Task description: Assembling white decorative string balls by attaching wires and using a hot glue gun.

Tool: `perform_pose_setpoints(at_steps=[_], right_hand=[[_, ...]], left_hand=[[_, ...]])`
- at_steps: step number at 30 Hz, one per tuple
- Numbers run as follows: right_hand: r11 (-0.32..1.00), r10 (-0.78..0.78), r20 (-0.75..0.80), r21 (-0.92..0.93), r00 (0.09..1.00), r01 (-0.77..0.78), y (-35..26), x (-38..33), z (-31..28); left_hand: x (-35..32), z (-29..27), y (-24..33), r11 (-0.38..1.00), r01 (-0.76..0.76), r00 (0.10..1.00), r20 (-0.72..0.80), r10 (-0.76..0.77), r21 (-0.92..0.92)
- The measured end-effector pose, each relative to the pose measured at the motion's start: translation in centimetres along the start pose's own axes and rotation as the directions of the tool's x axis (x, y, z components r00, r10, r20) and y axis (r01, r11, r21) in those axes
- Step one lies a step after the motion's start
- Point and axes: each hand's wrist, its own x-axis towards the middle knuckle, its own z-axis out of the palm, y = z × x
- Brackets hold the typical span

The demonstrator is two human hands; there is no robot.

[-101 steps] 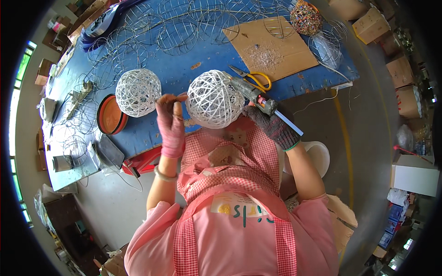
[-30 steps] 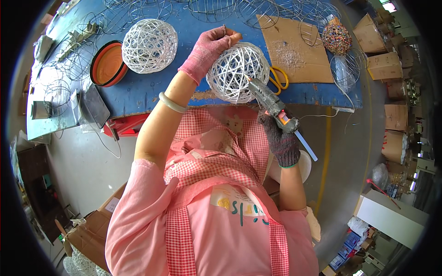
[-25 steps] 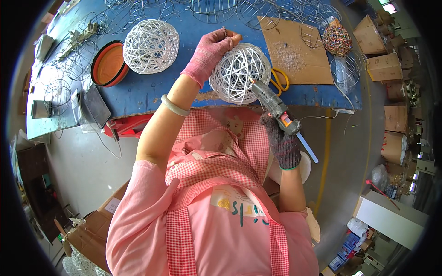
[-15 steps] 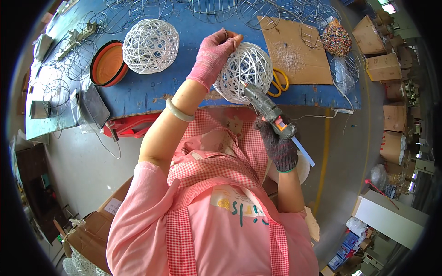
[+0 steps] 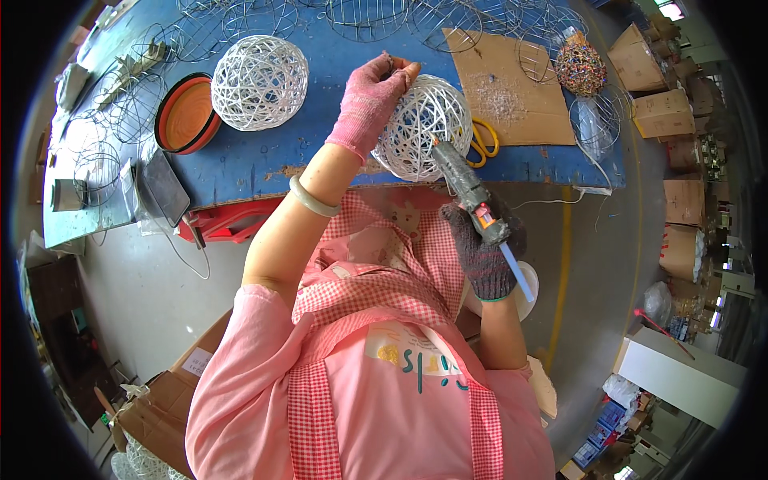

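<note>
1. The left hand (image 5: 370,102), in a pink glove, is lying over the upper left side of a white woven ball (image 5: 422,128) at upper centre of the frame; its fingertips are pinching at the ball's top, and what they are pinching is too small to tell.
2. The white woven ball is sitting at the near edge of the blue worktop (image 5: 264,156), just above the person's pink checked apron (image 5: 384,264).
3. The right hand (image 5: 486,250), in a dark knit glove, is clenching its grip around the handle of a glue gun (image 5: 464,188).
4. The glue gun's long axis is running diagonally from lower right to upper left; its nozzle is pointing up and left and is touching the lower right side of the ball. A pale glue stick (image 5: 518,272) is projecting from the rear, toward the lower right.
5. A second white woven ball (image 5: 260,82) is resting on the worktop to the upper left, well apart from the hands, beside an orange bowl (image 5: 186,114).
6. Yellow-handled scissors (image 5: 482,140) are lying just right of the held ball, at the lower edge of a cardboard sheet (image 5: 500,84).
7. Bare wire frames (image 5: 264,16) are lining the top of the frame.
</note>
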Motion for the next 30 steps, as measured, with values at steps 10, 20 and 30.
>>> perform_pose_setpoints(at_steps=[10, 20, 30], right_hand=[[0.997, -0.031, 0.0, 0.074, 1.0, 0.031, -0.8, 0.7, 0.4], [0.992, -0.082, -0.1, -0.107, 0.992, 0.071, -0.4, -0.5, -0.4], [0.856, 0.347, -0.105, 0.442, 0.932, -0.269, 6.7, -2.5, 1.0]], left_hand=[[-0.9, 0.8, 0.6, 1.0, -0.003, 1.0, -0.026, 0.003, 0.004], [-0.5, 0.5, -0.2, 1.0, -0.002, 0.999, -0.046, 0.003, 0.011], [-0.9, 0.4, 0.5, 0.997, 0.027, 0.999, -0.032, -0.03, -0.076]])
